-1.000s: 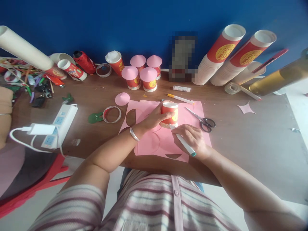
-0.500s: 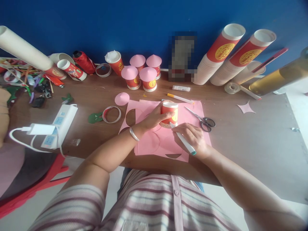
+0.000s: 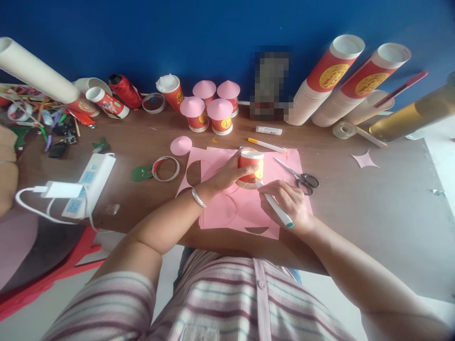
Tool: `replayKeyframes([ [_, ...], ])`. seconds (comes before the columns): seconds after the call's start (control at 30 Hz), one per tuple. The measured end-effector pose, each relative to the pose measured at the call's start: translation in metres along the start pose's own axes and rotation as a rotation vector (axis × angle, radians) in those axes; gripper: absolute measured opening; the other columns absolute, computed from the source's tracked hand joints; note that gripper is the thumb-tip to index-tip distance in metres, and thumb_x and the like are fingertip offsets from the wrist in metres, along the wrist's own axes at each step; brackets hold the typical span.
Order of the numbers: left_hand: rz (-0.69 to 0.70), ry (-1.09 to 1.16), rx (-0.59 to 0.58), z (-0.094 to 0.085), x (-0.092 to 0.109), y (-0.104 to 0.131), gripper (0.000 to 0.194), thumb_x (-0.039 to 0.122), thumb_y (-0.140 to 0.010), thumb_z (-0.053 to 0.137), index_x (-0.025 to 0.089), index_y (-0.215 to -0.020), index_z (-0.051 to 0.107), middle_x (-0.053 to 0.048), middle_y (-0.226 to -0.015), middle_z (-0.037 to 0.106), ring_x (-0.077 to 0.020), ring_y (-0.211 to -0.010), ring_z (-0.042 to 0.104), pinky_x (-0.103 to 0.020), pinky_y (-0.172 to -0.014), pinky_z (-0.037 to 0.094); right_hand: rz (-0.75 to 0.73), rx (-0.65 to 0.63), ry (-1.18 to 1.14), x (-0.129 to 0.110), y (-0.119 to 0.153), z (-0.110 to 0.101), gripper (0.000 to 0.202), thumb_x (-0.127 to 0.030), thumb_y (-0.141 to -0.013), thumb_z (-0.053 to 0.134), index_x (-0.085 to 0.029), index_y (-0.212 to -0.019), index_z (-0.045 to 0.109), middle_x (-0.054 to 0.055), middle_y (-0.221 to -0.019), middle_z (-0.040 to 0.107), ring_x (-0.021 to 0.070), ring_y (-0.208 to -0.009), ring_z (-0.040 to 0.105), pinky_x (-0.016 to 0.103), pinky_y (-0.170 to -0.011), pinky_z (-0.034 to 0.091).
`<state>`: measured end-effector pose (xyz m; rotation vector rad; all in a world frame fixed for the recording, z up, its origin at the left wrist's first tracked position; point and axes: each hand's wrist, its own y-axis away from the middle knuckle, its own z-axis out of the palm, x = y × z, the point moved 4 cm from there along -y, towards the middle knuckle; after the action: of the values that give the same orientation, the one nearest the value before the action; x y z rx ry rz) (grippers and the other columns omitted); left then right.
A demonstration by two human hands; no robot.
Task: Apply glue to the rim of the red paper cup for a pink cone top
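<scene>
My left hand (image 3: 232, 173) is wrapped around a red paper cup (image 3: 249, 162) with a white rim and a yellow emblem, its rim facing up. In my right hand (image 3: 286, 201) is a white marker (image 3: 277, 208) with a green end; its tip is at the cup's lower right side, and I cannot tell if it touches. Beneath both hands lie pink paper sheets (image 3: 216, 208) with drawn circles and cut-out holes. Black-handled scissors (image 3: 302, 180) lie right of the cup. An orange-and-white marker (image 3: 266, 145) rests behind it, close to a glue stick (image 3: 269, 130).
Several red cups with pink cone tops (image 3: 219, 110) stand at the back. Left are a loose pink cone (image 3: 181, 145), a paper ring (image 3: 165, 169) and a power strip (image 3: 88, 184). Tall cup stacks (image 3: 327, 78) and a tape roll (image 3: 344, 130) stand at right.
My right hand and the marker have shifted slightly right along the cup's lower edge. My left hand holds the cup in nearly the same place.
</scene>
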<state>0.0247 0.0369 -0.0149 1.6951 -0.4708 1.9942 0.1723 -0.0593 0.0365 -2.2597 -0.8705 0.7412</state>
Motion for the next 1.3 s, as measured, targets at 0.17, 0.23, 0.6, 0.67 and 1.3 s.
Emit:
replayKeyframes([
  [0.17,0.027,-0.044,0.019,-0.0015,0.0009,-0.0007,0.035,0.044,-0.084,0.071,0.02,-0.103,0.056,-0.005,-0.101,0.065,-0.0184,-0.094,0.061,-0.033,-0.082,0.049,0.007,-0.01,0.019,-0.0009,-0.0012,-0.0014,0.032,-0.001,-0.085,0.059,-0.022,-0.11,0.059,-0.001,-0.077,0.066,0.014,-0.064,0.064,0.026,-0.057,0.051],
  [0.23,0.026,-0.041,0.015,-0.0011,0.0018,-0.0007,0.033,0.045,-0.084,0.071,0.02,-0.101,0.056,-0.004,-0.098,0.064,-0.0177,-0.092,0.06,-0.033,-0.081,0.049,0.005,-0.01,0.028,-0.001,-0.0011,-0.0013,0.031,-0.001,-0.086,0.058,-0.022,-0.109,0.059,-0.001,-0.077,0.066,0.0137,-0.063,0.064,0.026,-0.056,0.05],
  [0.6,0.003,0.027,-0.002,0.0008,0.0018,0.0001,0.037,0.046,-0.084,0.072,0.019,-0.103,0.054,-0.003,-0.095,0.058,-0.0144,-0.084,0.056,-0.029,-0.074,0.049,0.01,-0.012,-0.001,-0.0013,0.0006,0.0005,0.032,0.001,-0.083,0.057,-0.023,-0.105,0.055,-0.002,-0.074,0.064,0.0125,-0.061,0.061,0.025,-0.055,0.047],
  [0.67,0.009,0.023,-0.001,0.0005,0.0016,0.0,0.038,0.046,-0.084,0.073,0.019,-0.103,0.054,-0.004,-0.097,0.059,-0.0149,-0.086,0.057,-0.029,-0.075,0.049,0.009,-0.017,-0.005,-0.0015,0.0006,0.0006,0.03,0.0,-0.084,0.057,-0.023,-0.104,0.054,-0.002,-0.074,0.063,0.0124,-0.061,0.06,0.025,-0.055,0.047],
  [1.3,-0.001,0.02,0.021,-0.0014,-0.0014,-0.0002,0.039,0.046,-0.083,0.073,0.019,-0.104,0.053,-0.005,-0.1,0.06,-0.0172,-0.091,0.056,-0.031,-0.079,0.047,-0.016,-0.001,-0.045,-0.0022,0.0049,0.0029,0.025,-0.003,-0.085,0.058,-0.021,-0.103,0.056,-0.001,-0.076,0.064,0.0132,-0.063,0.06,0.026,-0.059,0.051],
])
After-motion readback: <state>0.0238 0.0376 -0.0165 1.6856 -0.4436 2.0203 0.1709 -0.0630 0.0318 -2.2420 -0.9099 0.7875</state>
